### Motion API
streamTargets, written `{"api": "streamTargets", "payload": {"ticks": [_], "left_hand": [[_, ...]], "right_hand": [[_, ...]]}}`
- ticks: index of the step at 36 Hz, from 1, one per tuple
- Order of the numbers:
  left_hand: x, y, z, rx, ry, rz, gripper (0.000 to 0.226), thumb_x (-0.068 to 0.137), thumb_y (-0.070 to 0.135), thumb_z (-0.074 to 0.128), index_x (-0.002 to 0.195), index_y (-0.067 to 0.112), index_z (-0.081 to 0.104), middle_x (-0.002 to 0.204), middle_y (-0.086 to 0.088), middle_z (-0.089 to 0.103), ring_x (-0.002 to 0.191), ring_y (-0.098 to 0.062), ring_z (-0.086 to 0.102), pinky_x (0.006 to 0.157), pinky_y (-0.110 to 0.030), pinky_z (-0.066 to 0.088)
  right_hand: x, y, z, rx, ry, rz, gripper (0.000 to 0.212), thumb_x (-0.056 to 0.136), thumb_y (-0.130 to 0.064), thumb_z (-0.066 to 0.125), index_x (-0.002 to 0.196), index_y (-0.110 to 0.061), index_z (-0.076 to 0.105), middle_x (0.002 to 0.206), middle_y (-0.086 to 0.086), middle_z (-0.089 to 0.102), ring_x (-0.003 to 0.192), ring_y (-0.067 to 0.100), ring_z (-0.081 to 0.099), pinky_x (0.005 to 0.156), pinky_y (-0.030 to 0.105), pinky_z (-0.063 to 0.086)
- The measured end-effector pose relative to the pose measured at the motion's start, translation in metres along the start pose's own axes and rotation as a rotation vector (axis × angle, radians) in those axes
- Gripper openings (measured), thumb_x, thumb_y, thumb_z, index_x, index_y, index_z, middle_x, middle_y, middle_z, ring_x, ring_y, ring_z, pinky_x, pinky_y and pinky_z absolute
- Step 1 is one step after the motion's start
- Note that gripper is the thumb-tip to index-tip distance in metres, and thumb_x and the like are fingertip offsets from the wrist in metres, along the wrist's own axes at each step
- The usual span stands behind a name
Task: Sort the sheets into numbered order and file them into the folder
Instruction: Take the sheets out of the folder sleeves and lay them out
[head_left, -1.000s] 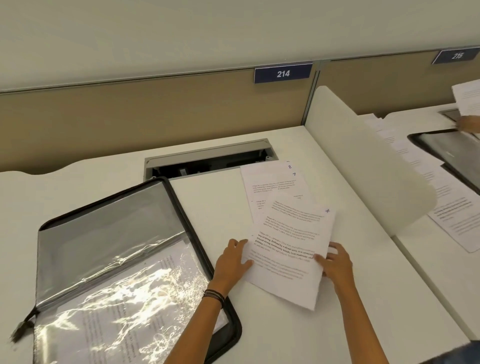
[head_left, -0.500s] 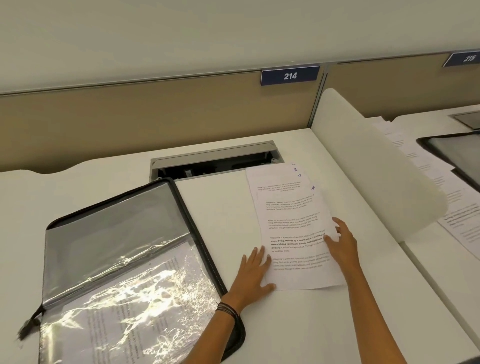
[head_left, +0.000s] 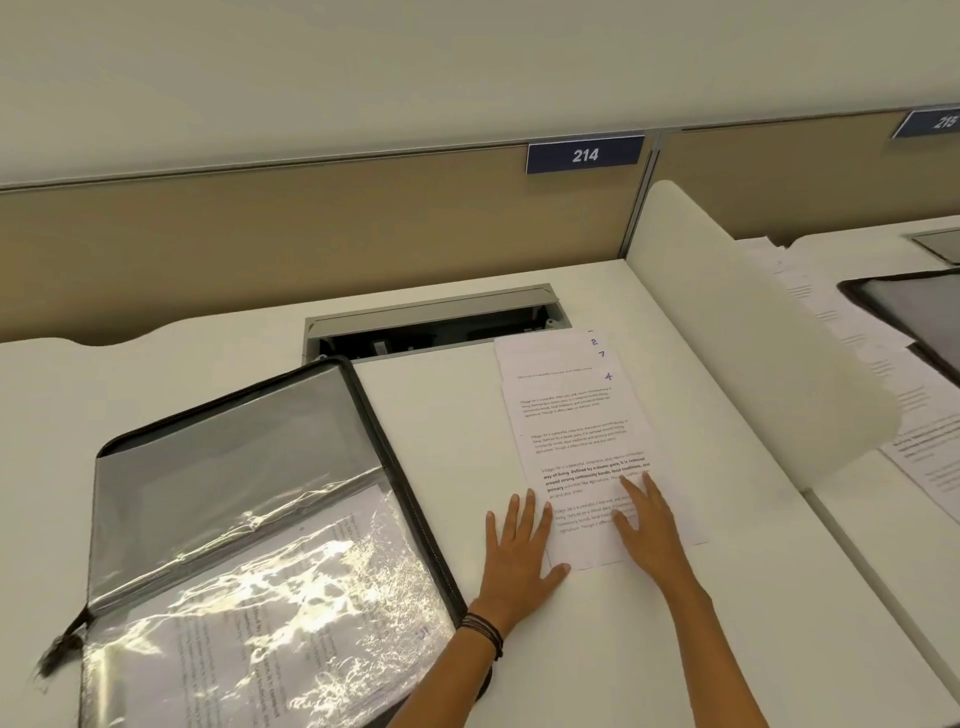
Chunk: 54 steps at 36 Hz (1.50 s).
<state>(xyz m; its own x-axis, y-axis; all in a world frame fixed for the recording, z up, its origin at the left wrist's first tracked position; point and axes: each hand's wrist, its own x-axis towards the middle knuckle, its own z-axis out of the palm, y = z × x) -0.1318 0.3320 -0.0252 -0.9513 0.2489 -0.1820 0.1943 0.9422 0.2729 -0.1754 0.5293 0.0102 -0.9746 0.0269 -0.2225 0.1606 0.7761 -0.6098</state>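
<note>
A white desk (head_left: 597, 649) is seen from above. A staggered stack of printed sheets (head_left: 576, 415) lies on it right of centre, its far end just beside an open cable hatch (head_left: 431, 327). Handwritten numbers are visible at the sheets' upper right corners: 2 (head_left: 594, 341), what looks like a 7 (head_left: 601, 354), and a 4 (head_left: 608, 376) on the top sheet.

The left hand (head_left: 519, 551) is laid flat with fingers spread, at the stack's lower left edge. The right hand (head_left: 647, 525) is pressed flat on the lower part of the top sheet, and nothing is pinched.

To the left, a black zip folder (head_left: 223, 426) lies open. At least one printed page (head_left: 270, 623) is already held under its shiny clear sleeve.

The task appears to be mid-way. The numbers showing do not read in sequence, so sorting is judged unfinished, and this stack has yet to be filed.
</note>
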Motion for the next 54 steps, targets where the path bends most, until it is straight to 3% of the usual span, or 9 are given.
{"api": "streamTargets", "payload": {"ticks": [4, 8, 11, 16, 24, 29, 36, 49, 54], "left_hand": [[-0.002, -0.007, -0.010, -0.144, -0.070, -0.049, 0.078, 0.092, 0.068, 0.004, 0.151, 0.019, -0.002, 0.155, -0.007, 0.026, 0.146, -0.020, 0.009, 0.116, -0.043, 0.013], [-0.006, -0.017, -0.032, -0.265, -0.123, 0.050, 0.108, 0.062, 0.082, -0.008, 0.149, 0.017, -0.009, 0.155, 0.001, -0.013, 0.146, -0.014, -0.004, 0.117, -0.029, -0.002], [-0.010, -0.023, -0.049, -0.314, -0.181, 0.051, 0.093, 0.080, 0.072, 0.015, 0.152, 0.015, 0.007, 0.160, -0.001, 0.001, 0.147, -0.014, 0.004, 0.111, -0.018, -0.002], [-0.021, -0.047, -0.059, -0.338, -0.059, 0.148, 0.056, 0.101, 0.036, 0.041, 0.151, 0.022, 0.021, 0.159, 0.006, 0.005, 0.146, -0.009, 0.000, 0.111, -0.017, -0.008], [-0.064, -0.105, -0.065, -0.290, 0.124, 0.038, 0.057, 0.099, 0.037, 0.044, 0.150, 0.026, 0.020, 0.153, 0.014, -0.006, 0.143, -0.006, -0.011, 0.116, -0.024, -0.013], [-0.095, -0.140, -0.064, -0.262, 0.148, -0.003, 0.087, 0.076, 0.083, 0.011, 0.147, 0.033, 0.006, 0.156, 0.009, -0.010, 0.143, -0.010, -0.016, 0.113, -0.027, -0.017], [-0.126, -0.168, -0.053, -0.185, 0.047, -0.040, 0.103, 0.062, 0.095, 0.017, 0.143, 0.037, -0.009, 0.152, 0.006, -0.027, 0.140, -0.014, -0.030, 0.105, -0.025, -0.032], [-0.139, -0.176, -0.037, -0.227, 0.112, -0.055, 0.068, 0.071, 0.090, 0.006, 0.123, 0.068, -0.031, 0.154, 0.006, -0.022, 0.136, -0.001, -0.033, 0.111, -0.032, -0.024], [-0.140, -0.176, -0.038, -0.263, 0.097, -0.066, 0.082, 0.068, 0.091, 0.004, 0.139, 0.051, -0.007, 0.155, 0.005, -0.017, 0.143, -0.014, -0.021, 0.108, -0.025, -0.027]], "right_hand": [[-0.004, 0.005, 0.010, -0.031, -0.012, 0.002, 0.050, 0.096, -0.017, 0.052, 0.143, -0.016, 0.036, 0.157, 0.011, 0.013, 0.146, 0.024, 0.011, 0.117, 0.040, 0.007], [-0.005, 0.006, 0.011, 0.057, 0.023, -0.004, 0.045, 0.094, -0.012, 0.054, 0.138, -0.012, 0.045, 0.155, 0.012, 0.020, 0.144, 0.029, 0.018, 0.117, 0.041, 0.015], [-0.010, -0.002, 0.011, 0.137, 0.093, -0.040, 0.040, 0.093, -0.007, 0.055, 0.132, -0.010, 0.051, 0.152, 0.012, 0.028, 0.141, 0.029, 0.025, 0.116, 0.040, 0.022], [-0.024, -0.035, 0.008, 0.309, 0.063, -0.144, 0.030, 0.092, -0.001, 0.054, 0.120, -0.011, 0.060, 0.125, 0.004, 0.055, 0.115, 0.014, 0.052, 0.094, 0.005, 0.034], [-0.048, -0.084, 0.024, 0.367, -0.275, -0.219, 0.029, 0.092, 0.000, 0.051, 0.108, -0.021, 0.062, 0.096, 0.002, 0.069, 0.085, 0.005, 0.065, 0.079, 0.013, 0.049], [-0.062, -0.109, 0.040, 0.327, -0.422, -0.230, 0.021, 0.094, -0.010, 0.053, 0.101, -0.027, 0.062, 0.092, -0.001, 0.070, 0.079, 0.011, 0.068, 0.075, 0.025, 0.055], [-0.079, -0.138, 0.054, 0.261, -0.686, -0.121, 0.024, 0.092, -0.014, 0.055, 0.116, -0.018, 0.057, 0.096, 0.007, 0.067, 0.079, 0.015, 0.069, 0.060, 0.026, 0.056], [-0.089, -0.160, 0.073, 0.170, -0.681, -0.120, 0.039, 0.089, -0.015, 0.062, 0.127, -0.017, 0.051, 0.095, 0.001, 0.062, 0.077, 0.012, 0.067, 0.065, 0.025, 0.057], [-0.091, -0.167, 0.074, 0.179, -0.673, -0.144, 0.044, 0.089, -0.013, 0.062, 0.129, -0.022, 0.047, 0.094, 0.001, 0.063, 0.078, 0.013, 0.065, 0.066, 0.026, 0.058]]}}
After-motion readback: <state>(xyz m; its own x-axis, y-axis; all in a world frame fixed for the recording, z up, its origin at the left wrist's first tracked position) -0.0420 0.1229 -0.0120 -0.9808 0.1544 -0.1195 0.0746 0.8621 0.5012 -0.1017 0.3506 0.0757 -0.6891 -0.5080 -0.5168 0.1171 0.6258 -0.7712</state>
